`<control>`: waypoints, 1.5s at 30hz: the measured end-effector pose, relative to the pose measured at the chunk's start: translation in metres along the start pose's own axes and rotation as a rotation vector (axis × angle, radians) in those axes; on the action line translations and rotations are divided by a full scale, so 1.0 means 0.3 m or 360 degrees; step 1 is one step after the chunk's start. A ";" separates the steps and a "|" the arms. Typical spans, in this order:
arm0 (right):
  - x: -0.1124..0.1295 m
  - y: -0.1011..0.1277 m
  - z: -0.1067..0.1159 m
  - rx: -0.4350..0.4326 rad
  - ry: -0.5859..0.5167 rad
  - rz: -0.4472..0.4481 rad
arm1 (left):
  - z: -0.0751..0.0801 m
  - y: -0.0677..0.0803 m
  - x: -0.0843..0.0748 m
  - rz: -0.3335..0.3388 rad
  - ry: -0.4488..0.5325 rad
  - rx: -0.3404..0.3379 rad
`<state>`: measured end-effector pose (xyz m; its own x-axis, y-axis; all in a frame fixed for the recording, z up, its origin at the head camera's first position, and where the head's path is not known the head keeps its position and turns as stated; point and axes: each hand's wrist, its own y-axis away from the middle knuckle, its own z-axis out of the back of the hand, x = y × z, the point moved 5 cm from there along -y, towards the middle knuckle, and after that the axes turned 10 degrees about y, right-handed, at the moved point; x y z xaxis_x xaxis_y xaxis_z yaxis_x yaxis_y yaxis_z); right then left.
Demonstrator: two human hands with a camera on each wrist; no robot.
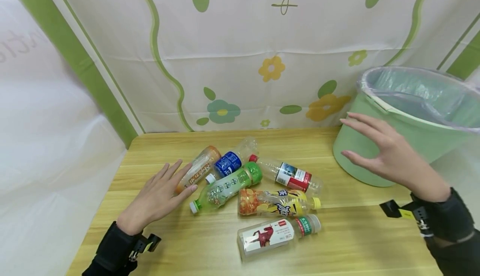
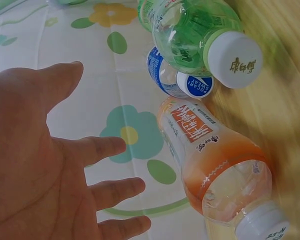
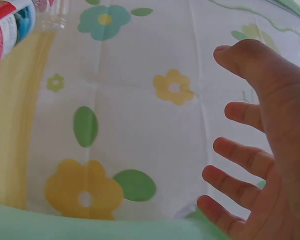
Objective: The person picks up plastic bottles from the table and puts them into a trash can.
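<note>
My left hand, fingers spread and holding nothing, hovers over the orange-labelled bottle at the left of a group of empty plastic bottles. In the left wrist view that bottle lies just beyond the fingertips. Beside it lie a blue-labelled Pocari Sweat bottle and a green bottle with a white cap. My right hand is raised in front of the green bin, its fingers apart and nothing in them. The right wrist view shows the bin's rim below that hand.
Right of the green bottle lie a red-capped bottle, a yellow-capped bottle and a clear bottle with a white label. A plastic liner covers the bin's mouth. Behind the wooden table hangs a flowered curtain.
</note>
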<state>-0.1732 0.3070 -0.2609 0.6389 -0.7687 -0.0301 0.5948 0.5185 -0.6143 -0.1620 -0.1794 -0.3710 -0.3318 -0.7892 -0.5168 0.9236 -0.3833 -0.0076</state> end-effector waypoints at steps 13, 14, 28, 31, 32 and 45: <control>0.056 0.084 -0.229 0.0333 -0.0032 -0.0047 | -0.006 -0.008 -0.002 0.0004 0.0014 0.0009; 0.059 0.091 -0.244 0.0353 -0.0026 -0.0055 | -0.006 -0.009 -0.003 0.0001 0.0017 0.0008; 0.069 0.148 -0.339 0.0536 0.0013 -0.0142 | -0.023 -0.015 -0.006 -0.0018 0.0010 0.0006; 0.067 0.153 -0.345 0.0547 0.0005 -0.0160 | -0.022 -0.017 -0.002 -0.0013 0.0016 0.0001; 0.067 0.154 -0.346 0.0546 0.0006 -0.0165 | -0.023 -0.018 0.000 -0.0011 0.0016 0.0000; 0.067 0.157 -0.337 0.0548 0.0009 -0.0150 | -0.028 -0.055 0.047 -0.0020 -0.0019 -0.0055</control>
<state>-0.1816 0.2781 -0.3702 0.5711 -0.8209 0.0089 0.7813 0.5402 -0.3128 -0.1803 -0.1804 -0.3854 -0.3454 -0.7901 -0.5064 0.9254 -0.3766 -0.0435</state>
